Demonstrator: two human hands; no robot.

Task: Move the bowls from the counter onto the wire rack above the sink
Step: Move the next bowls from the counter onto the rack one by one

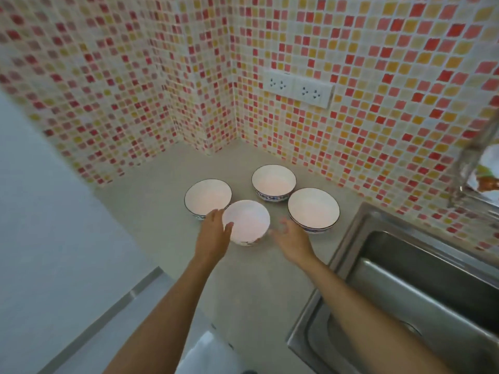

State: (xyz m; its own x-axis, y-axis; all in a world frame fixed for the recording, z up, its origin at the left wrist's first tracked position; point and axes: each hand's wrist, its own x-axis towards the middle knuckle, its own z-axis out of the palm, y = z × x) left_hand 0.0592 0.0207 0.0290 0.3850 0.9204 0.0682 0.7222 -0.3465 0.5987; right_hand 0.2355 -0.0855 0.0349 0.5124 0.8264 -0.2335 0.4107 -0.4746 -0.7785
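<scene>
Both forearms reach forward over the grey counter (167,184). The left hand (213,233) grips the nearest bowl (247,221) at its left rim, thumb on the rim and fingers curled behind. The right hand (290,238) is blurred just beside that bowl, fingers spread, holding nothing. Beyond stand three more bowls: left bowl (207,195), right bowl (313,207), far bowl (273,180). The steel sink (351,238) lies right; the wire rack (469,163) shows blurred at the right edge.

Soft, even light fills the kitchen corner; the white bowl interiors (208,197) glow pinkish. Wide-angle distortion bends the tiled walls (378,76), and the right hand (290,238) is motion-blurred.
</scene>
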